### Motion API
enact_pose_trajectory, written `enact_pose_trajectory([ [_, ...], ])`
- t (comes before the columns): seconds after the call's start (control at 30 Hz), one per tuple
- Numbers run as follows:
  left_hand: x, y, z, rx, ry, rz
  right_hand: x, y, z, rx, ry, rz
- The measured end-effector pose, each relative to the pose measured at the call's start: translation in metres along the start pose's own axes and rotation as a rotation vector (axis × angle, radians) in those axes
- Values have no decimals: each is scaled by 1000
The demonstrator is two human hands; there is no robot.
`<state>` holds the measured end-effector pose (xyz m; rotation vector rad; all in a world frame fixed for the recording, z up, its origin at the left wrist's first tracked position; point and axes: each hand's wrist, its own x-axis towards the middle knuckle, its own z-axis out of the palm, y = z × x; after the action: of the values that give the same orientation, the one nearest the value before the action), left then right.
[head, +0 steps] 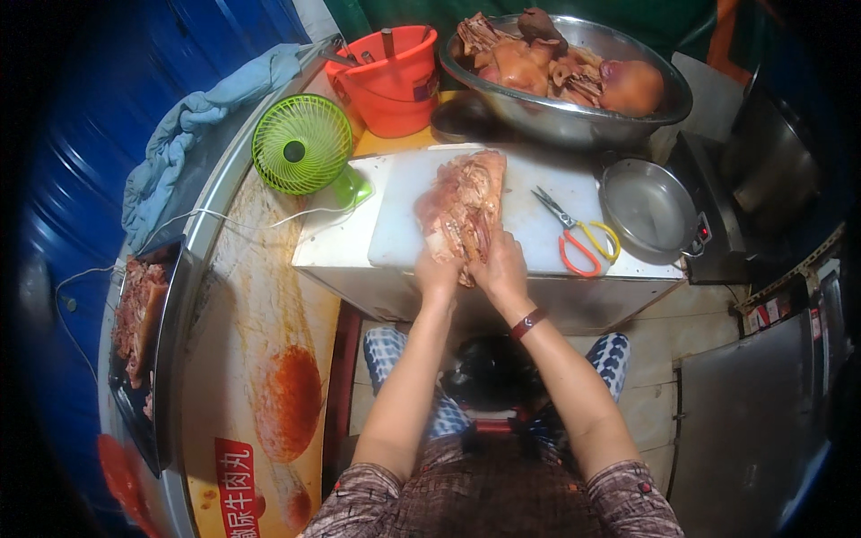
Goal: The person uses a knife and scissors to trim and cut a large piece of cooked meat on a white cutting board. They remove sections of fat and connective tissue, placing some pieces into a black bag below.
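A large piece of meat with skin and bone (464,195) lies on a white cutting board (397,202) in front of me. My left hand (438,272) grips its near left end. On the near right side, my right hand (501,265) holds the same piece, fingers curled against the bony part. The two hands are close together at the board's front edge. Scissors (572,228) with one red and one yellow handle rest on the board to the right of the meat, blades apart. My fingertips are partly hidden by the meat.
A steel basin (572,121) heaped with meat stands behind the board. Left of it are a red bucket (397,101) with tools and a green fan (296,151) with a cord. A round metal pan (649,205) sits right. A black tray (134,410) holds meat at far left.
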<state>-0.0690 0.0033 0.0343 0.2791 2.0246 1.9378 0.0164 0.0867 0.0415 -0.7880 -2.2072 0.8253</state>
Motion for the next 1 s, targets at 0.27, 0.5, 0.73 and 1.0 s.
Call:
enact_pose_trajectory([
  [0.27,0,19,-4,-21,-124,-162,4,12,-3,-54,-37,-80],
  [0.5,-5,36,-7,-95,-182,-160,13,20,-16,-63,-89,-55],
  [0.73,0,48,-11,119,-202,-86,19,13,-34,-123,-111,-110],
  [1.0,-7,53,-13,65,-254,-127,-3,-14,-26,11,-20,-363],
])
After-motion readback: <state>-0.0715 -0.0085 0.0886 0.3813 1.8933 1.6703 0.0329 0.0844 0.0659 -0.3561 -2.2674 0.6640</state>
